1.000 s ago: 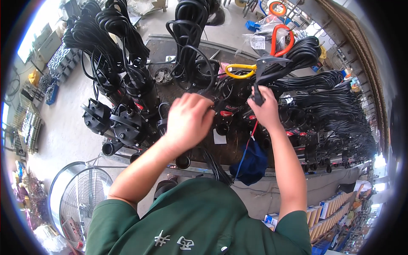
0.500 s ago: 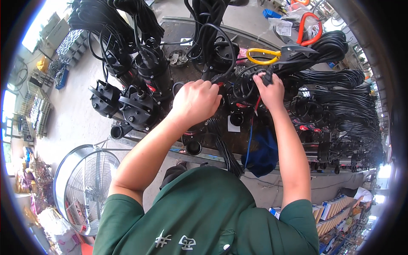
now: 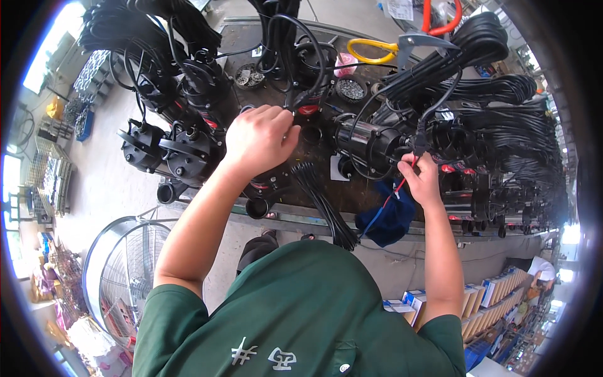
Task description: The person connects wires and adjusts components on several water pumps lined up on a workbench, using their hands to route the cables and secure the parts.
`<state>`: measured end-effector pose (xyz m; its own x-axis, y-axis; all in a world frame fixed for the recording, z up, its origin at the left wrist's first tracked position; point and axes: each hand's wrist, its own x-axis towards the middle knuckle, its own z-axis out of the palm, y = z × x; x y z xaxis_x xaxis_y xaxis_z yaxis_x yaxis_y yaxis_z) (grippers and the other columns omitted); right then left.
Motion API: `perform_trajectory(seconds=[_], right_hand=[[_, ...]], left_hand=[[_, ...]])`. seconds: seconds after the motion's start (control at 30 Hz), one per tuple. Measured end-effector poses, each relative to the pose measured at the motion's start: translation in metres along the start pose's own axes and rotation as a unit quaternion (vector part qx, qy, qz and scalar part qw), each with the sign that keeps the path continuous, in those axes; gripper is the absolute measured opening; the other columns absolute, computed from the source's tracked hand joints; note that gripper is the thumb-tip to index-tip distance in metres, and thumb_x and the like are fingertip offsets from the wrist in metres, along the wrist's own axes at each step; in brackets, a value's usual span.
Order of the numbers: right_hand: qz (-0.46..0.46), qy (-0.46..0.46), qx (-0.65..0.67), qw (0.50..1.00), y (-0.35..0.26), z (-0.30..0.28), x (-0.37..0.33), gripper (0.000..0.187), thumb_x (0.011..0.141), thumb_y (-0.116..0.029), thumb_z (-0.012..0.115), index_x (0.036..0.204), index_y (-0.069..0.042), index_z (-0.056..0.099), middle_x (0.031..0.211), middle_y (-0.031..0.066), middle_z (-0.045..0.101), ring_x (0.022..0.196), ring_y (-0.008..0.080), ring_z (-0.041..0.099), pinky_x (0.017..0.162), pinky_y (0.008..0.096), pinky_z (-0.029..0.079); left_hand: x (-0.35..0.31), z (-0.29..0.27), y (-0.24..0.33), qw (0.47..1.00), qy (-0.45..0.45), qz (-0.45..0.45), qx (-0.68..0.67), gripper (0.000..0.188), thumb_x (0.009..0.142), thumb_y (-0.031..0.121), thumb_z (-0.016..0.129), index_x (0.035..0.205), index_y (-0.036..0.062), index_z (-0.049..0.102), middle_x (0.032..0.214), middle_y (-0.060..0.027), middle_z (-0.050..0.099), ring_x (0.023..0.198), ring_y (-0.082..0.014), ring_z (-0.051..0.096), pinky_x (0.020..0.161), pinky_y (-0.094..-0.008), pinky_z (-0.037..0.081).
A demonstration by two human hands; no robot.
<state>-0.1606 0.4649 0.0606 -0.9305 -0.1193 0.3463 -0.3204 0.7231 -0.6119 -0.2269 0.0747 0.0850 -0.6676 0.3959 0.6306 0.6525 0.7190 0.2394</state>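
My left hand point(image 3: 260, 141) is closed in a fist above a black pump at the table's left middle. Whatever its curled fingers grip is hidden under them. My right hand point(image 3: 422, 179) pinches the end of a black cable point(image 3: 431, 116), which comes down from a coiled cable bundle point(image 3: 468, 53). A thin red-and-blue wire point(image 3: 387, 200) runs from those fingers toward a dark blue cloth point(image 3: 392, 220). Just left of my right hand, a black-and-silver pump point(image 3: 365, 143) lies on its side. A loose bunch of black wires point(image 3: 323, 204) lies between my arms.
Scissors point(image 3: 402, 47) with yellow and red handles rest by the cable bundle. Bowls of small metal parts point(image 3: 350, 89) stand at the table's back. Upright pumps point(image 3: 204, 88) crowd the left; more pumps and cables fill the right. A large fan point(image 3: 129, 276) stands at lower left.
My right hand has come down and toward me, drawing the cable end with it. The pump beside it now lies tipped over. My left hand has shifted left.
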Motion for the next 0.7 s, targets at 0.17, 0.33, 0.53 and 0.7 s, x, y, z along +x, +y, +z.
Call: perform_trajectory(seconds=[0.17, 0.33, 0.53, 0.7], right_hand=[[0.024, 0.000, 0.040, 0.999, 0.008, -0.005, 0.001, 0.017, 0.088, -0.017, 0.078, 0.086, -0.002, 0.070, 0.082, 0.0081, 0.063, 0.083, 0.0266, 0.061, 0.079, 0.0367, 0.047], [0.006, -0.012, 0.034, 0.999, -0.001, 0.000, 0.004, 0.015, 0.087, -0.017, 0.079, 0.085, -0.004, 0.071, 0.080, 0.0078, 0.062, 0.081, 0.0262, 0.060, 0.078, 0.0370, 0.046], [-0.032, -0.016, -0.016, 0.999, -0.019, 0.013, 0.009, 0.015, 0.086, -0.017, 0.079, 0.085, -0.006, 0.071, 0.084, 0.0080, 0.065, 0.083, 0.0294, 0.062, 0.078, 0.0399, 0.047], [-0.018, -0.019, -0.018, 0.999, -0.025, 0.014, 0.007, 0.014, 0.084, -0.015, 0.080, 0.086, -0.004, 0.070, 0.087, 0.0092, 0.066, 0.086, 0.0298, 0.063, 0.079, 0.0392, 0.048]], left_hand=[[-0.020, 0.018, 0.025, 0.986, 0.124, 0.058, -0.096, 0.014, 0.075, 0.005, 0.074, 0.085, 0.0083, 0.066, 0.079, -0.0066, 0.061, 0.073, -0.0297, 0.061, 0.066, -0.0403, 0.049], [-0.067, 0.088, 0.099, 0.931, -0.125, 0.159, -0.305, 0.023, 0.073, 0.005, 0.074, 0.095, 0.0069, 0.068, 0.096, -0.0059, 0.066, 0.088, -0.0300, 0.064, 0.077, -0.0417, 0.052], [-0.106, 0.248, 0.106, 0.907, -0.271, 0.272, -0.173, 0.022, 0.081, 0.017, 0.068, 0.101, 0.0079, 0.070, 0.119, -0.0086, 0.063, 0.120, -0.0270, 0.059, 0.100, -0.0425, 0.048], [-0.087, 0.317, 0.102, 0.915, -0.282, 0.287, -0.041, 0.023, 0.083, 0.019, 0.064, 0.101, 0.0059, 0.070, 0.124, -0.0110, 0.066, 0.128, -0.0297, 0.058, 0.105, -0.0445, 0.047]])
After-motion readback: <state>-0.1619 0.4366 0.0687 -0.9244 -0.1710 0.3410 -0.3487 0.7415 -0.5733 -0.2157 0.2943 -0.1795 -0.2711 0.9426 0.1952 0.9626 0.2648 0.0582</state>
